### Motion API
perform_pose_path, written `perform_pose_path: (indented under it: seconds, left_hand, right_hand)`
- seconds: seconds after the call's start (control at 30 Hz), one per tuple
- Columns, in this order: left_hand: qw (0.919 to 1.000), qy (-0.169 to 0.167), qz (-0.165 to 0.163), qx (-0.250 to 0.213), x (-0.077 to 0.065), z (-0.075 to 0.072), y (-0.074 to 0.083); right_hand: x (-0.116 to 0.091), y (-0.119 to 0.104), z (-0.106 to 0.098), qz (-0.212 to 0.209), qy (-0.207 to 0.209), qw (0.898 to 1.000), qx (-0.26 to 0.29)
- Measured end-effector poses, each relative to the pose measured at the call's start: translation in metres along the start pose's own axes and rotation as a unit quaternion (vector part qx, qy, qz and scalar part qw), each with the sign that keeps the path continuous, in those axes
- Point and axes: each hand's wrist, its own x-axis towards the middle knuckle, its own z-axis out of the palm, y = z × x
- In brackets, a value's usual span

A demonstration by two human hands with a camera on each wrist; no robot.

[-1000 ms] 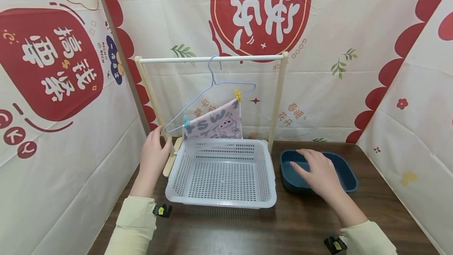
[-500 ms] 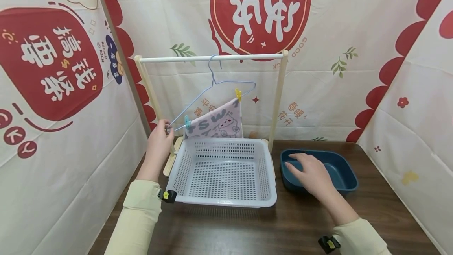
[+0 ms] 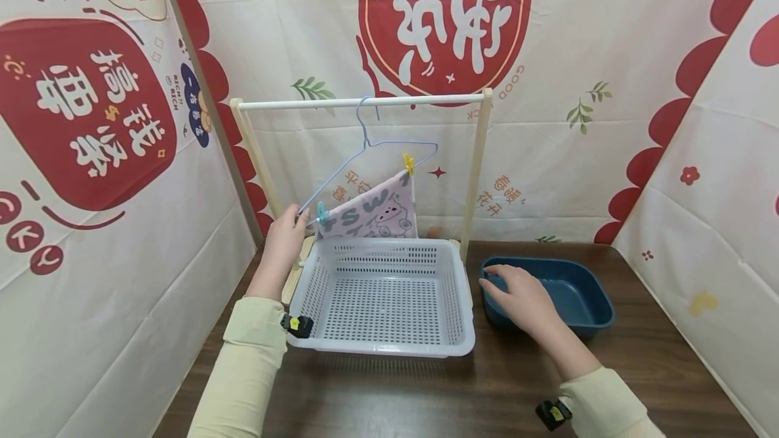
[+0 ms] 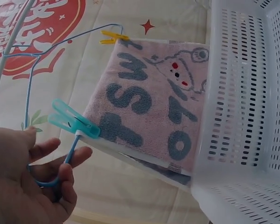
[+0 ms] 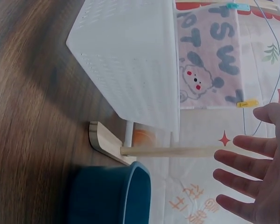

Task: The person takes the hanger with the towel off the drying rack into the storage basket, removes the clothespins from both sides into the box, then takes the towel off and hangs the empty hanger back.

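Observation:
A blue wire clothes hanger [image 3: 341, 171] hangs tilted, its left end low, from the white bar [image 3: 304, 103] of a small wooden rack. My left hand [image 3: 287, 238] grips that low end; in the left wrist view the wire's bend runs between the curled fingers [image 4: 51, 149]. Clipped to the hanger is a pink towel [image 3: 371, 211] with grey letters and an animal print. A teal clothespin [image 4: 72, 119] holds its left corner, a yellow clothespin [image 4: 113, 37] its right. My right hand [image 3: 517, 296], fingers spread and holding nothing, hovers over the left side of the dark blue basin [image 3: 584, 289].
In front of the rack stands a white perforated basket [image 3: 380, 349], overlapping the towel's lower part in the head view. The rack's right post [image 3: 477, 174] rises between basket and basin. Printed cloth walls [image 3: 584, 181] enclose the brown wooden table [image 3: 389, 397].
My left hand has moved right and up from beside the rack's left post and taken hold of the hanger's low end. The right hand has drifted slightly left over the basin.

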Motion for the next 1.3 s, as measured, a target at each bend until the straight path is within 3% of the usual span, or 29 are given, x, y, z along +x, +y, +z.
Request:
perform_pose_path:
  seconds: [0.57,1.03,1.3]
  left_hand:
    - [0.9926,0.095,0.049,-0.057,0.003,0.008,0.004]
    - [0.9880,0.118,0.046,-0.089,-0.004,0.000,0.016]
    - [0.9825,0.148,0.061,-0.096,-0.007,-0.004,0.022]
  right_hand:
    - [0.021,-0.010,0.007,0.012,-0.011,0.999,0.030]
    - [0.031,-0.021,0.002,0.024,-0.009,0.999,0.047]
    - [0.034,-0.026,-0.003,0.037,0.004,0.996,0.076]
